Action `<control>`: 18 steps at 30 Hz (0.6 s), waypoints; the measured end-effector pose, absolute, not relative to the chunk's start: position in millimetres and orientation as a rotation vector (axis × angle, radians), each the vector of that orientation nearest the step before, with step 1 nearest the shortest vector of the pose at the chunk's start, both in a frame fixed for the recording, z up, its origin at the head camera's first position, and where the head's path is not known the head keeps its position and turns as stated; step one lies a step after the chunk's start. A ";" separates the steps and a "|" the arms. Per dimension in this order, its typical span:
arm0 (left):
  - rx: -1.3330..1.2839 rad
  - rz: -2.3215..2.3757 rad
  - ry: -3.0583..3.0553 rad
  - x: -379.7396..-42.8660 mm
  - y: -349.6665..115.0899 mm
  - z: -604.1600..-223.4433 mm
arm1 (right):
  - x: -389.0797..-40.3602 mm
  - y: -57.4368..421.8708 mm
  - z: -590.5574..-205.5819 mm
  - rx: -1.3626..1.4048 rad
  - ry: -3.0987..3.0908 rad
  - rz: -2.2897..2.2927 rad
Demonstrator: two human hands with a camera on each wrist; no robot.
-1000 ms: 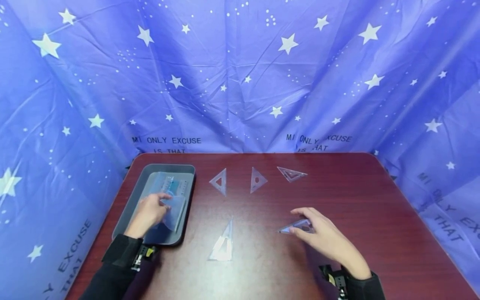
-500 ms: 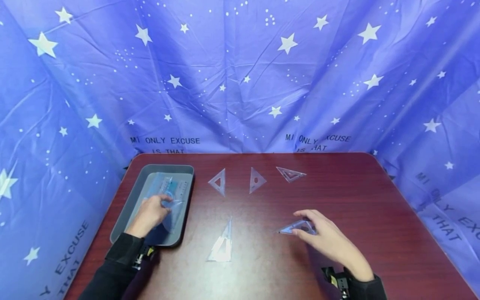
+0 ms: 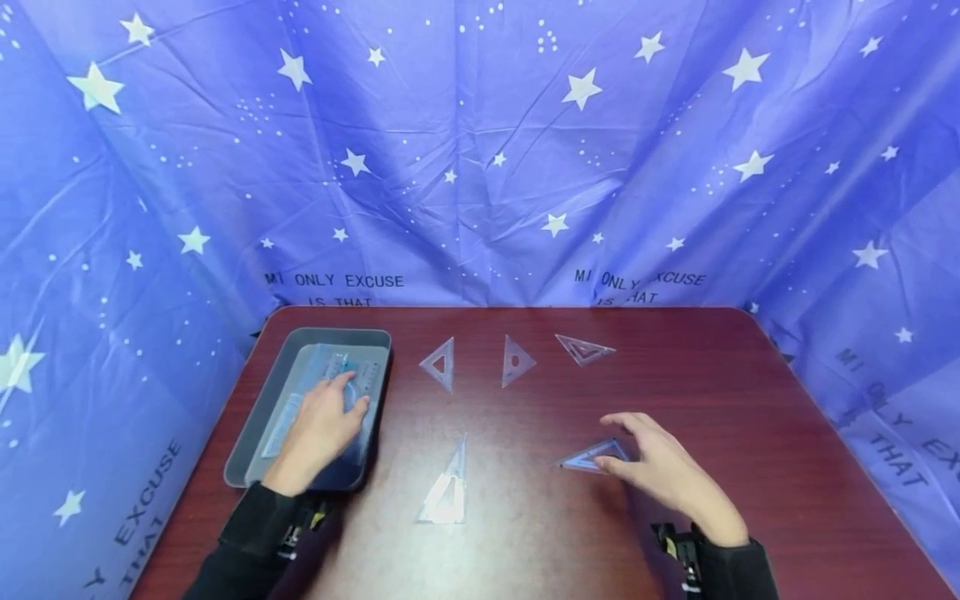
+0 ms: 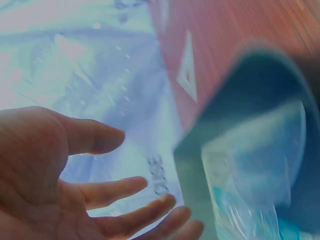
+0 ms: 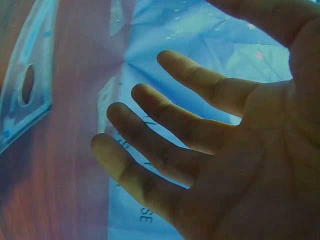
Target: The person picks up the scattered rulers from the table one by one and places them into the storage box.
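My left hand point(image 3: 322, 429) is over the grey tray point(image 3: 255, 417), fingers loosely spread and holding nothing. Under it lie clear, bluish plastic pieces point(image 3: 360, 367) with ruler markings, partly hidden by the hand. In the left wrist view a rounded translucent piece point(image 4: 270, 155) leans inside the tray, blurred. My right hand point(image 3: 667, 471) hovers at the right end of a clear set square point(image 3: 585, 458), its thumb overlapping it in the head view. The right wrist view has those fingers outstretched, with the set square point(image 5: 37, 105) apart from them.
Another clear set square point(image 3: 444, 492) lies near the table's front, in glare. Three more lie toward the back: a left one point(image 3: 442, 364), a middle one point(image 3: 516, 362) and a right one point(image 3: 585, 349). A blue star-printed curtain point(image 3: 480, 208) surrounds the brown table point(image 3: 712, 400).
My left hand has let go of a translucent piece in the tray, straightened its fingers and shifted slightly right. My right hand has drawn a little to the right off its set square.
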State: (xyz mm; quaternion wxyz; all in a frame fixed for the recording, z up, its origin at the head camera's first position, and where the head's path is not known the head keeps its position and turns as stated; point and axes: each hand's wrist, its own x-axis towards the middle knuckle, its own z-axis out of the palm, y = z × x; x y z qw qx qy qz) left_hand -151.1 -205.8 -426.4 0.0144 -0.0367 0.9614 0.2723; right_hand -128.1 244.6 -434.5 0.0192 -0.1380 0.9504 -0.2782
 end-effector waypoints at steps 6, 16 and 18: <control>-0.070 0.893 3.131 -134.3 -175.5 -429.8 | -141.6 248.1 -451.2 -0.413 2.899 -0.707; 0.031 0.837 3.362 -114.0 -136.4 -442.4 | -152.3 243.0 -462.4 -0.330 2.875 -0.478; 0.037 0.859 3.385 -110.7 -130.2 -443.6 | -153.4 241.9 -463.2 -0.314 2.876 -0.446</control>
